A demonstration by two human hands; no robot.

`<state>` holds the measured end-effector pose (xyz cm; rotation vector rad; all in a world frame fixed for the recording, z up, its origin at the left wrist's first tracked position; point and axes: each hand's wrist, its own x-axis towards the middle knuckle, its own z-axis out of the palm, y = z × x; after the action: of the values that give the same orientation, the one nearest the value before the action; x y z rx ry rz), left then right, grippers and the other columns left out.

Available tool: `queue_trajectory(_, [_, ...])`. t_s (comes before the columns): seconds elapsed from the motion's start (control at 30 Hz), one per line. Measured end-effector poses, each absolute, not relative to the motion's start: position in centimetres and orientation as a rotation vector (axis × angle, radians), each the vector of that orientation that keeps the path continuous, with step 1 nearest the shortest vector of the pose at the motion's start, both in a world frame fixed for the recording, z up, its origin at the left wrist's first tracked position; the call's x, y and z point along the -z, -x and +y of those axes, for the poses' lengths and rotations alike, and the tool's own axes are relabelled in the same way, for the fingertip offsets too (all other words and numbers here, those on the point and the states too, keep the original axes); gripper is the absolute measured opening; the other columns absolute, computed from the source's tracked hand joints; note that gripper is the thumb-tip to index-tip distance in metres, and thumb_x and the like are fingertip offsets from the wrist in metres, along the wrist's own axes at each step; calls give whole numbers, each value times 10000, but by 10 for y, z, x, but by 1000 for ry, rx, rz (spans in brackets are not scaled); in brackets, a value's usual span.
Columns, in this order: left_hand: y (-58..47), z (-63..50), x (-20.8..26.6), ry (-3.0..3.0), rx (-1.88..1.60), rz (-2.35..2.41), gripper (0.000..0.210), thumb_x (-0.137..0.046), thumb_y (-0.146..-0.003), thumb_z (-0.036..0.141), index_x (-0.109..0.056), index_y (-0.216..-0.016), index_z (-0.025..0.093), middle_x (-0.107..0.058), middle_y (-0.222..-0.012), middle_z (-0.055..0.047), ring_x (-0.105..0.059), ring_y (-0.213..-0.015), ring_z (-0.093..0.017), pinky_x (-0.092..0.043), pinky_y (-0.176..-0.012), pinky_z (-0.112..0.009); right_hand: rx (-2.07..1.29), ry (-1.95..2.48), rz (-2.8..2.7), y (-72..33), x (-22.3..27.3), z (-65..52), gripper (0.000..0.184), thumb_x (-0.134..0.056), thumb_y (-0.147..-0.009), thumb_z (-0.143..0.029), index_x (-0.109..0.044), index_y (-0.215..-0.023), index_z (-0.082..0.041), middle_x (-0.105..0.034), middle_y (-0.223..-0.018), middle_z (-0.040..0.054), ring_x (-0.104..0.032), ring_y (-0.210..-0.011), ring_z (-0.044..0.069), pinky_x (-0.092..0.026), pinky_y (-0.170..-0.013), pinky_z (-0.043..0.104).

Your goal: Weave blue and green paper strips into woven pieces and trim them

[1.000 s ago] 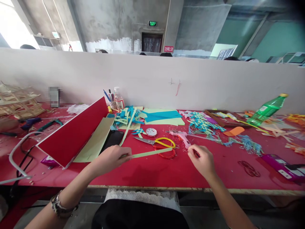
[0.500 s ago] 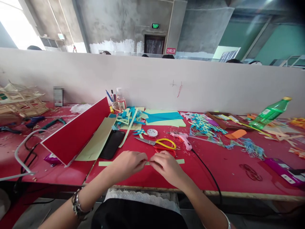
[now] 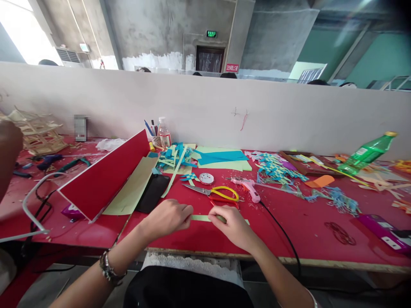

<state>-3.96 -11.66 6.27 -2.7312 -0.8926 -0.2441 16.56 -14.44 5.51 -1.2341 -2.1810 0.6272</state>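
A narrow pale green paper strip (image 3: 201, 218) runs between my two hands above the red tabletop, close to its front edge. My left hand (image 3: 170, 218) is closed, its fingertips pinched on the strip's left portion. The strip's left end does not show. My right hand (image 3: 233, 224) has its fingers curled over the strip, with a bit of green between thumb and fingers and a short end sticking out to the right. Scissors (image 3: 221, 193) with yellow and red handles lie just beyond my hands, beside a pink glue gun (image 3: 248, 187).
A black phone (image 3: 152, 193) and a leaning red board (image 3: 105, 175) stand to the left. Blue and green paper strips (image 3: 175, 157), woven pieces (image 3: 278, 166) and a green bottle (image 3: 366, 154) lie farther back. Another person's hand (image 3: 9, 141) shows at far left.
My hands have moved apart, baring a stretch of strip between them. The strip's left end, visible before, is now out of sight. The other person's hand has risen at far left.
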Motion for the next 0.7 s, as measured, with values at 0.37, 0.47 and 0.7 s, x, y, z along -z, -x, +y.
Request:
queue_trajectory(0.37, [95,-110,-72,2540,210,-1159,196,-371,-800,162,-490,-645,181,-538,-527,16,-492,-490,-112,-296,-506,-232,-443,1362,-2187,-210,-57,-149,225,-399,-855,-261,-548,-695,-208,-598,-678,7,-513,-698,156,-384,-625,265])
queue_trajectory(0.47, [78,-117,-79,2630,405,-1188,165,-385,-840,247,-536,-856,182,-612,-738,-15,-559,-657,-136,-367,-633,-244,-382,1262,-2247,-199,-58,-150,186,-420,-849,-244,-554,-724,-212,-611,-682,1,-509,-715,152,-392,-680,274])
queue_trajectory(0.7, [24,-129,-74,2977,372,-1119,277,-380,-869,290,-563,-697,172,-590,-587,8,-511,-544,-116,-325,-563,-231,-170,986,-2372,-169,-61,-146,146,-421,-804,-136,-531,-722,-186,-581,-613,-20,-467,-560,94,-355,-766,283])
